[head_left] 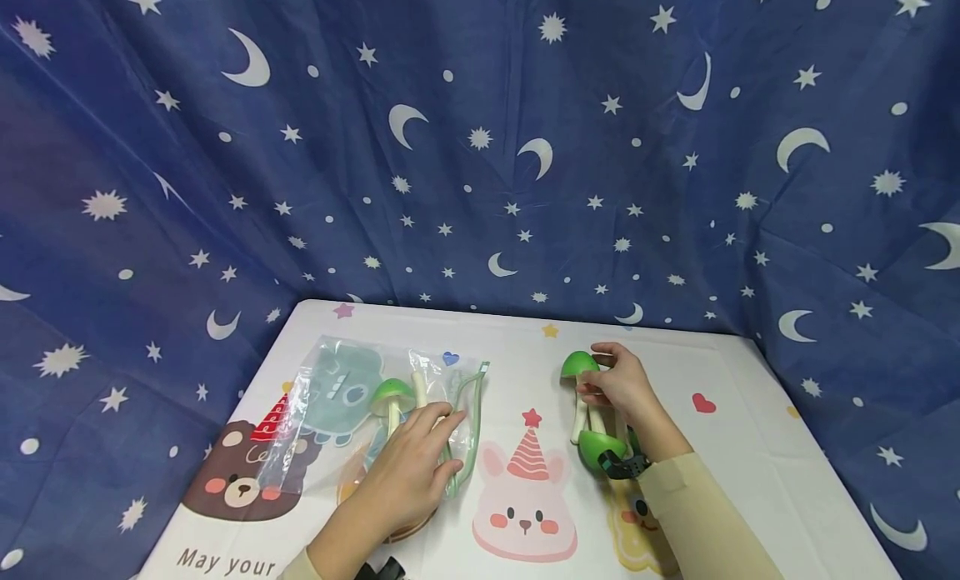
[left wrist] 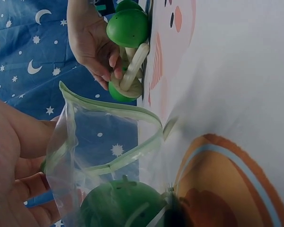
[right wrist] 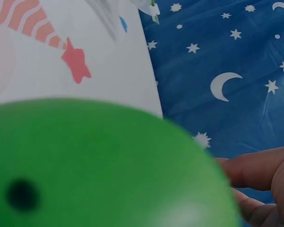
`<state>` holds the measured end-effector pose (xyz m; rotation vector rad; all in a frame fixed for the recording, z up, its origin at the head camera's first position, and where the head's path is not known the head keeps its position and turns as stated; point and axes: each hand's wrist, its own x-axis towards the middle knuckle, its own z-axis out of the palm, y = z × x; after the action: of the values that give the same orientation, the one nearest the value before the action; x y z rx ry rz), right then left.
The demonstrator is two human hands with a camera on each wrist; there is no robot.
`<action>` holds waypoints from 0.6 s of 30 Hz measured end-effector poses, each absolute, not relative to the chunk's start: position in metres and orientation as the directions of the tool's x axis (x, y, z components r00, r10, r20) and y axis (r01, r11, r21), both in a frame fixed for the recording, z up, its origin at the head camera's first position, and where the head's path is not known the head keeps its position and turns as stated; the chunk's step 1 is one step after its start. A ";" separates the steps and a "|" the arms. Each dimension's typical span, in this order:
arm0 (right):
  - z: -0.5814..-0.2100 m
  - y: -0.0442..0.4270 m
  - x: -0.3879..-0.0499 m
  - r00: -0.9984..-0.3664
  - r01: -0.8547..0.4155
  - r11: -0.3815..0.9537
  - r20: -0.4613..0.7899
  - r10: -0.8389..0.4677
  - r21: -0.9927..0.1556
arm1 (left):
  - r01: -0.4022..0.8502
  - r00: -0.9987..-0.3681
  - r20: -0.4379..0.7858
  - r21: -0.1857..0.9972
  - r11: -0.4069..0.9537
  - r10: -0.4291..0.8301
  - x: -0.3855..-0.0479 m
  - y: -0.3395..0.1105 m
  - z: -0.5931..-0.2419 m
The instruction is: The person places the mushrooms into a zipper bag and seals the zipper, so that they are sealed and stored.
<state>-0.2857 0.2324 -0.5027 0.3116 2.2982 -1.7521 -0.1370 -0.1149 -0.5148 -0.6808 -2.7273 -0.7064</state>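
A clear zip bag [head_left: 476, 430] with a pale green closure strip lies at the table's left. My left hand [head_left: 408, 463] holds its edge, and the mouth gapes in the left wrist view. Inside are toy mushrooms; one green cap [head_left: 392, 388] and pale stems show, the rest lies under my hand. To the right, my right hand [head_left: 622, 384] reaches over a small group of green-capped mushrooms. Its fingers pinch the farther mushroom [head_left: 578, 364] near cap and stem. A nearer mushroom [head_left: 600, 448] lies below the wrist, its cap [right wrist: 99, 161] filling much of the right wrist view.
A white tablecloth [head_left: 720, 472] with printed animals, hearts and stars covers the table. Behind and beside it hangs a blue curtain [head_left: 480, 230] with moons and stars. A dark wrist strap [head_left: 624, 465] sits on the right wrist, close to the nearer mushroom.
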 end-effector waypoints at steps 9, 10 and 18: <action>-0.507 0.230 -0.286 -0.957 0.288 0.272 -0.287 0.044 -0.918 | 0.495 -0.860 0.344 0.389 0.777 0.376 -0.137 -0.115 -0.516; -0.507 0.230 -0.286 -0.957 0.286 0.275 -0.285 0.043 -0.918 | 0.495 -0.860 0.345 0.388 0.777 0.376 -0.137 -0.115 -0.516; -0.510 0.229 -0.286 -0.960 0.279 0.288 -0.277 0.049 -0.916 | 0.515 -0.841 0.391 0.364 0.776 0.375 -0.138 -0.114 -0.518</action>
<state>-0.2862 0.2292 -0.5102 0.3047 2.3569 -1.7391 -0.1377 -0.1144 -0.5176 -0.6871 -2.6734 -0.6724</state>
